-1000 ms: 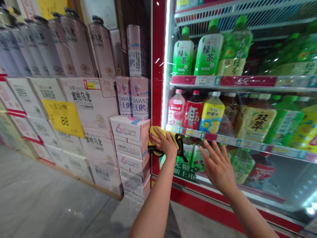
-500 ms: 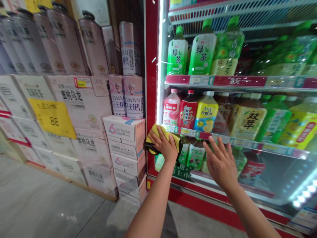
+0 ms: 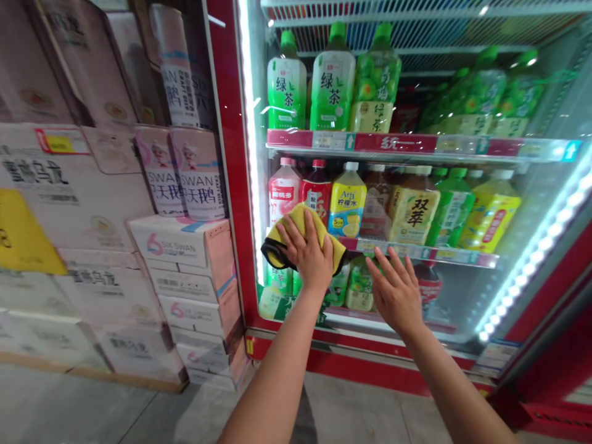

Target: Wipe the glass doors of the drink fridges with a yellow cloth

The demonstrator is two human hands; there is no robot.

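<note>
Shifting off the cooler's red side frame point(image 3: 234, 123) since half a second ago, the person's left hand point(image 3: 311, 256) is now lying flat, fingers spread rather than clamped, on a black-edged yellow cloth point(image 3: 339, 250) over the glass door point(image 3: 462, 296), covering part of the middle-shelf bottles point(image 3: 348, 200). Beside it, the right hand point(image 3: 398, 296) is holding its fingers apart with no grip; whether it is touching glass cannot be told. Pink cans point(image 3: 197, 176) are standing on stacked cartons point(image 3: 171, 246) at left.
</note>
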